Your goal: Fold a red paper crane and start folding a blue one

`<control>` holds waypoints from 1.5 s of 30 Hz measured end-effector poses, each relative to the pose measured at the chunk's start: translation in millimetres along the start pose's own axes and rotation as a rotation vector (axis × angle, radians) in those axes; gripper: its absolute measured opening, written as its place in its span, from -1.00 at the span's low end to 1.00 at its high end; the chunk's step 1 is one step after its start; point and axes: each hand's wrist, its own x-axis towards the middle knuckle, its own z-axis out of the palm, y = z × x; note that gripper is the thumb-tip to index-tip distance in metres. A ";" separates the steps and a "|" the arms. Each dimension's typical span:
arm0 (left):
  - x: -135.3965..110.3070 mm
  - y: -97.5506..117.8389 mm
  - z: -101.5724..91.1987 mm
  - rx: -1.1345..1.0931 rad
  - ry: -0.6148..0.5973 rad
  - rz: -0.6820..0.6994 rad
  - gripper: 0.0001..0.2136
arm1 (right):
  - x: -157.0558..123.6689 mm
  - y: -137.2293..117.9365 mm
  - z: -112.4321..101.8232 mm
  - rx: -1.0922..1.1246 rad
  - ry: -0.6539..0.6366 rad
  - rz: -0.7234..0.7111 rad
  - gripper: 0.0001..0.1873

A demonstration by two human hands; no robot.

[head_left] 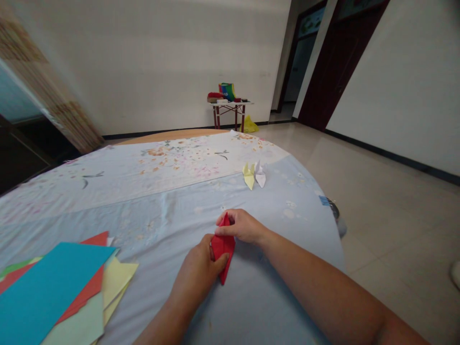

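Note:
A piece of red folded paper, long and pointed at both ends, is held between my two hands over the near part of the table. My left hand grips its left side, with the thumb lying across the lower half. At the upper tip, my right hand pinches the paper between thumb and fingers. Some of the fingers are hidden behind the paper. Beyond my hands stand two small folded paper figures, one pale yellow and one white, side by side.
A round table with a floral cloth spreads before me. Coloured paper sheets lie at the left, a blue sheet on top. Near the far wall stands a small table bearing several items, with a yellow bag on the floor beside it.

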 end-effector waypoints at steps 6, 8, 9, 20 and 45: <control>-14.7 6.0 3.3 0.512 0.218 0.106 -0.64 | -0.2 4.5 4.6 -0.386 0.068 -0.093 -0.72; -15.4 5.9 7.3 0.580 0.222 0.197 -0.71 | -1.5 2.2 5.8 -0.520 0.100 -0.122 -0.71; -15.5 5.9 9.2 0.603 0.216 0.228 -0.73 | -1.8 0.9 6.1 -0.575 0.111 -0.129 -0.69; -27.2 11.7 20.2 0.696 0.192 0.264 -0.67 | 7.6 3.0 6.5 -0.777 0.125 -0.261 -0.41; -19.1 3.9 24.6 0.662 0.172 0.337 -0.63 | 13.5 4.6 -5.3 -0.881 0.282 -0.082 -0.86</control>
